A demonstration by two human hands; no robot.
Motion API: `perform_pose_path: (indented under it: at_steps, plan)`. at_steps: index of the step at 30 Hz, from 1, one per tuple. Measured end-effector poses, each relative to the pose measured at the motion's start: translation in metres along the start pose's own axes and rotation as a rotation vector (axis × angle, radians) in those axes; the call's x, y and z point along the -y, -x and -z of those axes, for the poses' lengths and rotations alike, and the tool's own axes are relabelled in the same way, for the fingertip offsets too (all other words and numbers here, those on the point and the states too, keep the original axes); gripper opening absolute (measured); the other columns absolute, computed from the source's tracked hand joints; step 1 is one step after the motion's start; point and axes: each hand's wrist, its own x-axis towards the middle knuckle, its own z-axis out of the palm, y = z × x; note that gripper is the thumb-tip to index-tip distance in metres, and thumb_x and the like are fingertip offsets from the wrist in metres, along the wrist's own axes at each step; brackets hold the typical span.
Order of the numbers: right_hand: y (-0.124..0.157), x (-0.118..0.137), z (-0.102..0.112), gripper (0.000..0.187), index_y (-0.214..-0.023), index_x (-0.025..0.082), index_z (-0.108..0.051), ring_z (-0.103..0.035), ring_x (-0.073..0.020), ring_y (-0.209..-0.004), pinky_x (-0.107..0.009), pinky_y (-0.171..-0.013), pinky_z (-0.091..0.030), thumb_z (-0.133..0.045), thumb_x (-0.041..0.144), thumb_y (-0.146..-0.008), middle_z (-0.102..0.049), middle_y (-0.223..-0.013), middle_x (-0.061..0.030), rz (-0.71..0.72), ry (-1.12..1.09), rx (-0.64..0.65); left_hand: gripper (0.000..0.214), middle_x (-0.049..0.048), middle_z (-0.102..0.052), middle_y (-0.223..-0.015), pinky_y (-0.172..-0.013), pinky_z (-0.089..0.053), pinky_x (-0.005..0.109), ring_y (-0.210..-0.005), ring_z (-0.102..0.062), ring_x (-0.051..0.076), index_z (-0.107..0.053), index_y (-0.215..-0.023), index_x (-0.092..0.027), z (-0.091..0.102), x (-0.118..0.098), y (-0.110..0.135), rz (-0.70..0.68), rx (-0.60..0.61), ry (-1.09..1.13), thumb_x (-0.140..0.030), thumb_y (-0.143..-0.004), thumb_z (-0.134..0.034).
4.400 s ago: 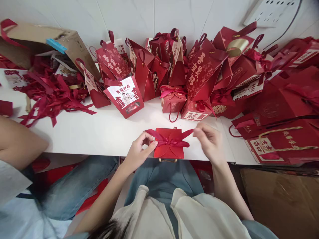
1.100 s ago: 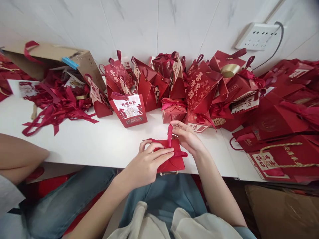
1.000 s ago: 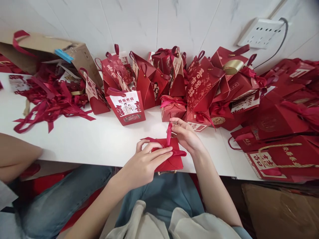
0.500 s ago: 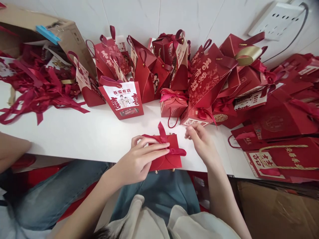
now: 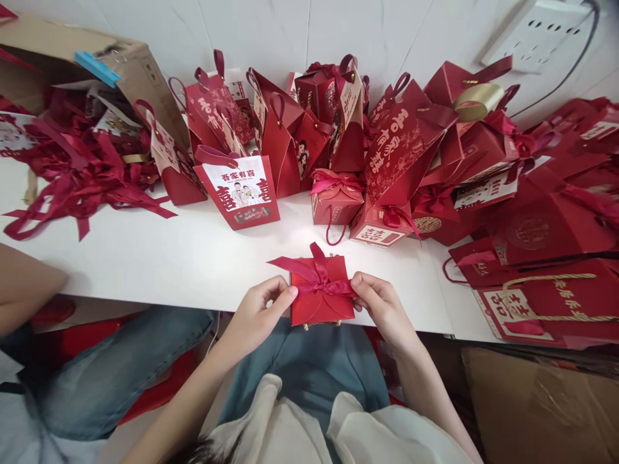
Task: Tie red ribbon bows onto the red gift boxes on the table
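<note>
A red gift box [image 5: 322, 312] lies at the table's front edge, its top crossed by a crimson ribbon [image 5: 321, 278] tied in a bow. On the box's left side, my left hand [image 5: 268, 309] pinches a loop of that ribbon between thumb and fingers. My right hand [image 5: 382, 301] grips the ribbon's right loop at the opposite edge of the box. One pointed ribbon tail stands up from the knot, and another reaches out to the left. Bits of twisted gold cord show beneath the box.
Several red gift boxes [image 5: 337, 200] with ribbon handles line the wall. Loose ribbons [image 5: 97, 171] heap up by a cardboard box [image 5: 155, 84] at left. More bags [image 5: 556, 303] crowd the right. Another person's arm [image 5: 29, 287] rests at the left edge.
My left hand has drawn back from the top of the box to its left side. My right hand has come down and taken the ribbon's right loop.
</note>
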Motion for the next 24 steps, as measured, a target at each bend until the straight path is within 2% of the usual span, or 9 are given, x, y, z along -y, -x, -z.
perform_pose_path:
  at_steps: [3,7,15,18,21,24]
  plan:
    - [-0.004,-0.006,0.000,0.035,-0.060,0.020,-0.048,-0.030,-0.0080,-0.047,-0.021,-0.046,-0.031,-0.062,0.045,-0.079,-0.033,-0.051,0.0072,-0.020,-0.163,0.008,0.040,-0.0051,-0.034,-0.064,-0.056,-0.030,0.022,-0.059,-0.033,0.009,-0.037,-0.062,-0.018,-0.001,0.007,-0.005,-0.043,0.058,0.144,-0.045,-0.087,-0.052]
    - [-0.006,-0.011,-0.002,0.034,-0.057,0.019,-0.047,-0.027,-0.0072,-0.045,-0.020,-0.044,-0.028,-0.067,0.043,-0.072,-0.028,-0.049,0.0081,-0.062,-0.280,-0.008,0.039,-0.0051,-0.035,-0.063,-0.054,-0.027,0.022,-0.056,-0.030,0.008,-0.037,-0.063,-0.018,0.003,0.017,-0.010,-0.081,0.116,0.231,-0.045,-0.087,-0.053]
    - [-0.011,-0.016,-0.006,0.037,-0.051,0.019,-0.043,-0.020,-0.0058,-0.046,-0.020,-0.044,-0.021,-0.072,0.038,-0.064,-0.027,-0.050,0.0081,-0.121,-0.413,-0.047,0.042,-0.0044,-0.034,-0.062,-0.056,-0.027,0.023,-0.058,-0.029,0.009,-0.037,-0.062,-0.018,0.008,0.020,-0.014,-0.151,0.136,0.153,-0.048,-0.086,-0.054]
    - [-0.012,-0.018,0.001,0.037,-0.057,0.019,-0.047,-0.025,-0.0072,-0.047,-0.022,-0.045,-0.025,-0.071,0.046,-0.067,-0.031,-0.051,0.0071,-0.089,-0.316,0.008,0.043,-0.0040,-0.036,-0.061,-0.056,-0.029,0.024,-0.057,-0.031,0.010,-0.039,-0.061,-0.018,0.012,0.021,-0.014,-0.136,0.135,0.138,-0.052,-0.083,-0.056]
    - [-0.002,-0.016,0.012,0.044,-0.072,0.020,-0.052,-0.037,-0.0109,-0.055,-0.025,-0.053,-0.034,-0.064,0.062,-0.073,-0.040,-0.060,0.0044,0.035,-0.090,0.073,0.043,-0.0009,-0.047,-0.065,-0.060,-0.035,0.026,-0.061,-0.042,0.013,-0.049,-0.067,-0.018,0.019,0.028,-0.019,-0.136,0.068,0.186,-0.059,-0.081,-0.055]
    - [0.014,-0.012,0.017,0.065,-0.100,0.022,-0.051,-0.043,-0.0134,-0.064,-0.027,-0.060,-0.039,-0.071,0.069,-0.060,-0.047,-0.075,0.0026,0.139,0.160,0.107,0.044,0.0070,-0.062,-0.098,-0.076,-0.043,0.031,-0.085,-0.056,0.021,-0.059,-0.096,-0.019,0.024,0.036,-0.026,-0.172,-0.062,0.288,-0.060,-0.080,-0.055]
